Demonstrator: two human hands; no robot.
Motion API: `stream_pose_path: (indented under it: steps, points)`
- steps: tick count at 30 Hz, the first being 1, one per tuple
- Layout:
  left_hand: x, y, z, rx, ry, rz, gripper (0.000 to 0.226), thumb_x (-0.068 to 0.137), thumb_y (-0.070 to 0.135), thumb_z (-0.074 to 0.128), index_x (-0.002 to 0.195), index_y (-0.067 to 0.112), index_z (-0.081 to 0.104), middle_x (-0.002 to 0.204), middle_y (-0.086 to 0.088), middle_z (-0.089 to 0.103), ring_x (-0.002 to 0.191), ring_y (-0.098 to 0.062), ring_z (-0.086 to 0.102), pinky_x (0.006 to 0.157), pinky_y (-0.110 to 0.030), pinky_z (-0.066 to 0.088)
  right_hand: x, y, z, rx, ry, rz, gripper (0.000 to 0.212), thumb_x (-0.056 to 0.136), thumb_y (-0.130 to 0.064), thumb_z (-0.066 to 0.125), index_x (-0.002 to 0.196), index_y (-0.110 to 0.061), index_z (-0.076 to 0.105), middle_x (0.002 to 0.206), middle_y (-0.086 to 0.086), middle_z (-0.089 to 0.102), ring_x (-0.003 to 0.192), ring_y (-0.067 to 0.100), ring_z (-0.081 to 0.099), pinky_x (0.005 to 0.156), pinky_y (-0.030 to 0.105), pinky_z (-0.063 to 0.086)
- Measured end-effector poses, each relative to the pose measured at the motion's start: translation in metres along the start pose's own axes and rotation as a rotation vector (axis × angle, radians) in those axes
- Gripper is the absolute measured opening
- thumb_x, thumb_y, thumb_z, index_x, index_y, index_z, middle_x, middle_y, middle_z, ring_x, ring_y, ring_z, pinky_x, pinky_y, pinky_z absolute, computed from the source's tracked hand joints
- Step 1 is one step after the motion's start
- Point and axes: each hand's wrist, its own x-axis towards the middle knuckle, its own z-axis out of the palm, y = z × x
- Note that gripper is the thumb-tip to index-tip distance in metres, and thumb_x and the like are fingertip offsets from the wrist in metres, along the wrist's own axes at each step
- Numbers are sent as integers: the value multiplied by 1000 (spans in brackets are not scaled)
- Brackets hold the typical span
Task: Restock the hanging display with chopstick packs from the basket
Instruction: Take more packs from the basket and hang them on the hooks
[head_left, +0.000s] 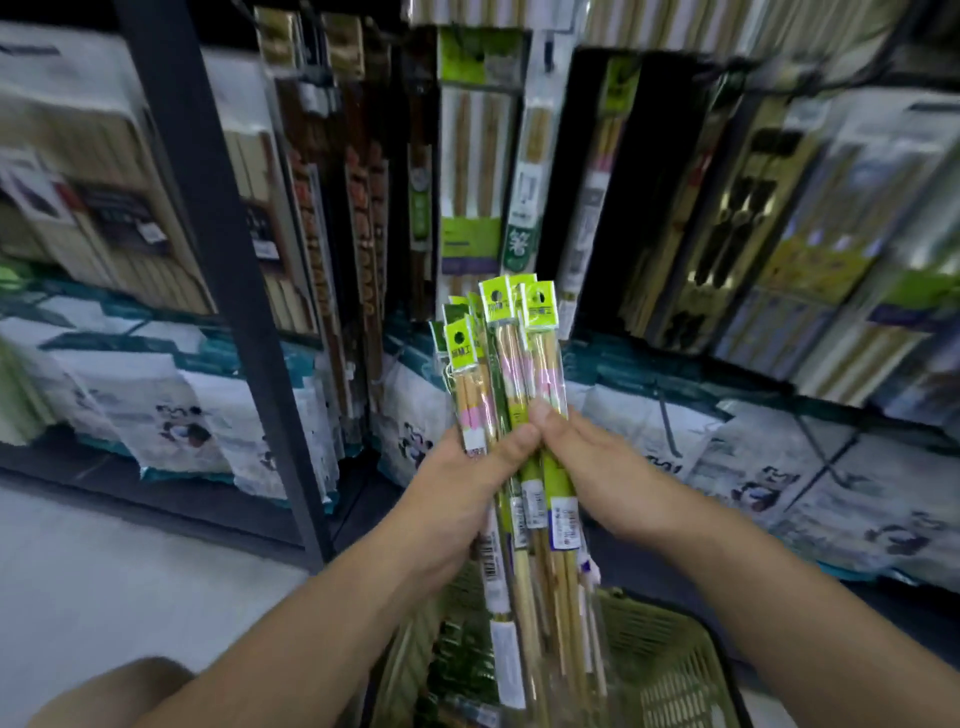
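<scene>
Left hand (460, 491), right hand (605, 467) on packs (511, 343)

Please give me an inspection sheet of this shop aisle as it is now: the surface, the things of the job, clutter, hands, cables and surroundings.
Surface: pale floor at the lower left.
Job's things: a bunch of chopstick packs with green header cards, held upright before the hanging display; the green basket below holds more packs.
Clutter: nothing seen.
Hands: the left hand grips the bunch from the left; the right hand pinches packs in it, thumb in front.
Cables: nothing seen.
Surroundings: a dark shelf post at the left; panda-print bags on the low shelf; the picture is blurred and the labels are unreadable.
</scene>
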Motion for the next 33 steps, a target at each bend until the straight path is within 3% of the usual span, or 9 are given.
stream_pose_path:
  steps: [4, 8, 11, 15, 20, 23, 25, 28, 33]
  points:
    - [20, 26, 3, -5, -92, 68, 35, 69, 27, 86, 104, 25, 80, 108, -13, 79, 97, -25, 77, 77, -32, 61, 8, -31, -20, 73, -38, -49, 99, 74, -92, 39, 156, -36, 39, 158, -20, 37, 144, 1, 37, 125, 33, 24]
    - [32, 36, 6, -67, -105, 58, 44, 71, 22, 87, 113, 18, 76, 114, -21, 76, 101, -34, 75, 79, -39, 61, 20, -44, -30, 58, -22, -124, 85, 78, -90, 44, 151, -45, 42, 153, -21, 48, 141, 1, 44, 121, 39, 33]
    - [37, 34, 12, -55, -89, 72, 39, 74, 15, 84, 112, 22, 77, 114, -19, 76, 105, -34, 74, 84, -44, 60, 25, -45, -25, 141, 50, -183, 62, 77, -84, 54, 132, -54, 55, 134, -29, 62, 126, -7, 56, 110, 30, 45]
    - [37, 36, 11, -33, -83, 64, 37, 68, 14, 86, 102, 27, 79, 111, -15, 78, 105, -30, 75, 85, -40, 60, 29, -37, -15, 122, 159, -158, 102, 65, -102, 41, 152, -48, 37, 153, -23, 46, 143, 0, 39, 122, 43, 32]
    - [38, 40, 3, -10, -107, 62, 49, 70, 3, 85, 116, 13, 72, 114, -20, 76, 107, -35, 73, 86, -40, 61, 28, -50, -22, -100, 166, -149, 103, 71, -101, 23, 154, -41, 35, 157, -16, 38, 147, 4, 31, 123, 45, 28]
    - [39, 40, 2, 18, -114, 64, 39, 76, -2, 83, 110, 15, 74, 110, -20, 76, 103, -35, 74, 80, -35, 61, 24, -62, -24, -51, 199, -186, 90, 72, -93, 40, 142, -37, 51, 141, -12, 57, 130, 5, 53, 111, 42, 45]
    - [41, 40, 3, 56, -88, 65, 42, 73, 0, 86, 110, 16, 73, 108, -18, 77, 101, -34, 75, 79, -35, 61, 24, -70, -30, -18, 329, -234, 71, 74, -81, 58, 124, -31, 64, 117, -8, 71, 106, 7, 66, 95, 37, 56]
    - [41, 41, 4, 95, -80, 96, 56, 69, 6, 91, 119, 14, 68, 107, -12, 79, 99, -26, 76, 75, -26, 60, 28, -82, -41, -18, 499, -318, 31, 86, -51, 75, 85, -20, 71, 79, 9, 66, 66, 14, 59, 65, 31, 51]
    - [44, 43, 3, 95, -40, 150, 55, 68, 11, 94, 116, 19, 69, 108, -7, 80, 98, -21, 77, 73, -21, 59, 30, -88, -48, 79, 459, -335, 25, 87, -36, 79, 99, -16, 70, 91, 20, 64, 73, 23, 63, 67, 31, 57]
